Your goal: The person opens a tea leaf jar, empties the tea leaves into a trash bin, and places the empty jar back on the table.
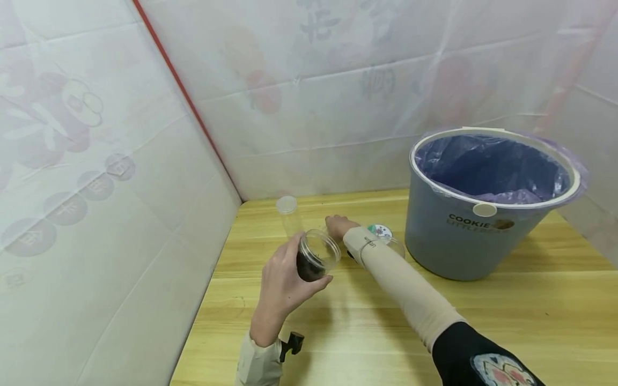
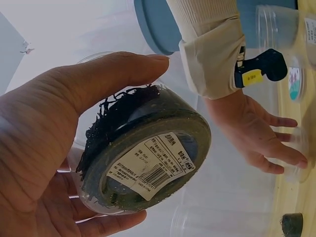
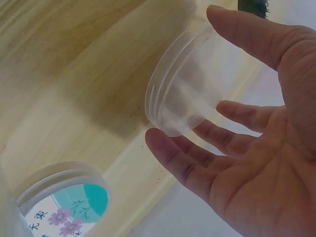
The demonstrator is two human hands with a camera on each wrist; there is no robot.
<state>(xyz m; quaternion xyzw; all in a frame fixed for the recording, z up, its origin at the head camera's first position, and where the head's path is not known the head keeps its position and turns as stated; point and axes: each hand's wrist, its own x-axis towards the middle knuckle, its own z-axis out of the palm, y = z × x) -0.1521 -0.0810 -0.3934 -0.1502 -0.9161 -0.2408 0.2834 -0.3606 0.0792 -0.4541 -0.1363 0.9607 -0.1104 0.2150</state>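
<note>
My left hand point(image 1: 285, 281) grips a clear plastic jar point(image 2: 185, 111) with dark, stringy dried contents and a printed label on its base. In the head view the jar is tilted, its mouth uncovered. Farther along the table, my right hand point(image 1: 339, 226) pinches a clear round lid point(image 3: 180, 86) between thumb and fingertips, close above the wood. The right forearm partly covers a second clear jar point(image 1: 397, 246). Near it lies a round lid with a green and floral print point(image 3: 81, 207).
A tall clear tube point(image 1: 289, 219) with a whitish cap stands beyond my left hand. To the right is a large blue-grey bucket point(image 1: 449, 241) lined with a purple bag. Pale printed sheeting point(image 1: 314, 128) hangs behind and left of the wooden table point(image 1: 232, 316).
</note>
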